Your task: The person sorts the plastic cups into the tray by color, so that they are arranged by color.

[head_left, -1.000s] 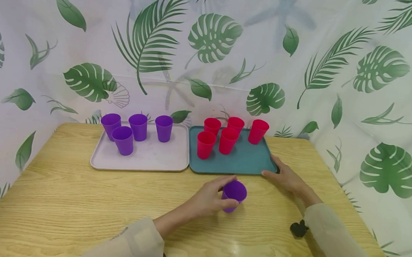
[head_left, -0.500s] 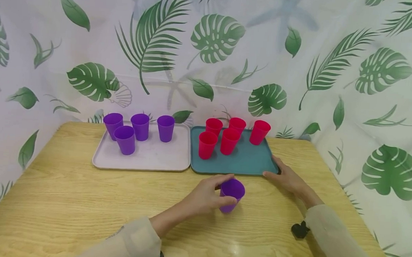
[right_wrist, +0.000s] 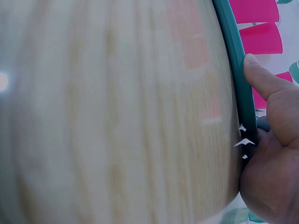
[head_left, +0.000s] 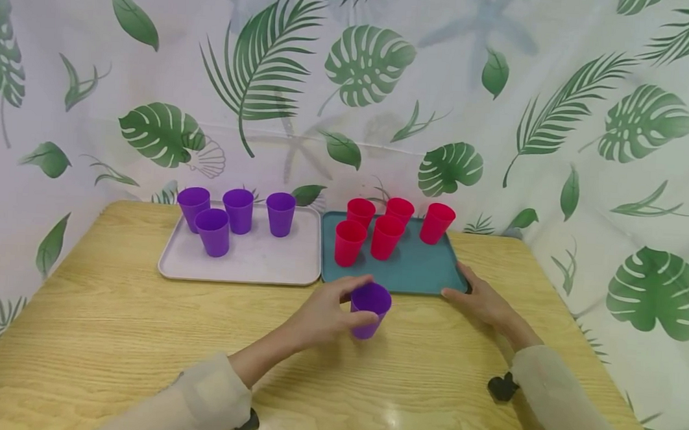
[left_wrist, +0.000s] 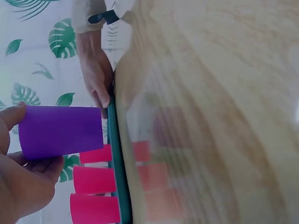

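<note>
My left hand (head_left: 323,310) grips a purple cup (head_left: 370,312) around its side, with the thumb in front and the fingers behind. The cup is upright and raised over the wooden table; its purple side (left_wrist: 63,130) shows plainly in the left wrist view. At the right, my right hand (head_left: 484,305) holds the front right corner of the teal tray (head_left: 417,285), its thumb (right_wrist: 264,74) against the rim. Several red cups (head_left: 349,244) stand on that tray. On the white tray (head_left: 242,274) to its left are several purple cups (head_left: 211,233), mostly toward its left side.
The two trays sit side by side at the back of the wooden table (head_left: 156,341). Behind them hangs a white cloth (head_left: 378,126) with green leaf prints. A black strap piece (head_left: 502,387) shows at the right sleeve.
My left hand has carried the purple cup leftward and slightly up toward the trays. My right hand stays at the teal tray's corner. The head view has shifted a little.
</note>
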### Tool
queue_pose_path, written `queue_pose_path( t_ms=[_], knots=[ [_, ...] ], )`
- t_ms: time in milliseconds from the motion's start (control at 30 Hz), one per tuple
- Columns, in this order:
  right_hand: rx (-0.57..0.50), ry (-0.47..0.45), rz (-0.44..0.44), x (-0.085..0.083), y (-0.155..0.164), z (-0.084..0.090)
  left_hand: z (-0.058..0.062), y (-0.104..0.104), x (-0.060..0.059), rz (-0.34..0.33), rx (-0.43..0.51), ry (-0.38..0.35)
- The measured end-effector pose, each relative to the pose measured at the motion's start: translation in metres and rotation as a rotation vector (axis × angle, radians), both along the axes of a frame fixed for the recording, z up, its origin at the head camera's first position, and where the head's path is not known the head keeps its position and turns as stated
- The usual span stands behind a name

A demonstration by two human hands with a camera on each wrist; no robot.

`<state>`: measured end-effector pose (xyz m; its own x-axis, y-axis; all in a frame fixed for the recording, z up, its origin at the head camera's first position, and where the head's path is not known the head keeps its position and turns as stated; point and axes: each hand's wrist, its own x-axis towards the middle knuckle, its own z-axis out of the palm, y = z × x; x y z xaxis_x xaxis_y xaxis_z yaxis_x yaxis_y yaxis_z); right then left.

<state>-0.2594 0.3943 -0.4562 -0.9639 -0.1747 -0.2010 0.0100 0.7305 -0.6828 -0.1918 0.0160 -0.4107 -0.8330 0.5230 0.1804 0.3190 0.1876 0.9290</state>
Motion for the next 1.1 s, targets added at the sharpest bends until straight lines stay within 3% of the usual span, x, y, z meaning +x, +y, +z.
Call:
queue_pose_path(
  t_ms=[367, 800, 1100],
  knots=[
    [0.0, 0.003, 0.001, -0.001, 0.001, 0.0, 0.017, -0.03, -0.015, 0.101, 0.046, 0.028],
    [0.004, -0.003, -0.005, 0.002, 0.0, 0.0, 0.012, -0.068, -0.028, 0.209, 0.031, 0.031],
    [0.002, -0.001, 0.0, 0.001, -0.001, 0.001, 0.011, -0.104, -0.044, 0.356, -0.018, 0.009]
  ],
)
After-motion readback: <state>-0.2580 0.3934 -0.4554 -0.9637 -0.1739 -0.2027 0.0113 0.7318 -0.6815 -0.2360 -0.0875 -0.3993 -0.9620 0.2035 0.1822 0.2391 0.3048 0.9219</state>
